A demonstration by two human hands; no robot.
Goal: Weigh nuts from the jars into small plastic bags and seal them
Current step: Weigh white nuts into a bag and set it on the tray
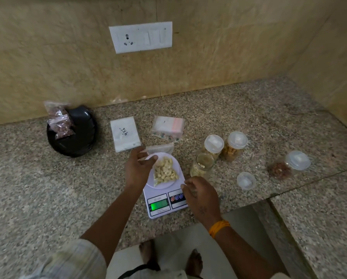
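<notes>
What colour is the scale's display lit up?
Green, on the scale's display, seen in the head view.

Dim, warm, even light falls over the whole scene, with no strong beam and only faint, soft shadows under the jars (218, 156) and the black plate (72, 131) on the table (269, 117). The scale display (159, 205) glows bright green, washed out so its digits cannot be read. The white switch plate (141, 37) at 12 o'clock looks soft. Wide-angle bending curves the wall and table edges, strongest toward 3 and 9 o'clock. Smear blurs the sleeve (72, 262) at 7 o'clock and the granite grain.
</notes>
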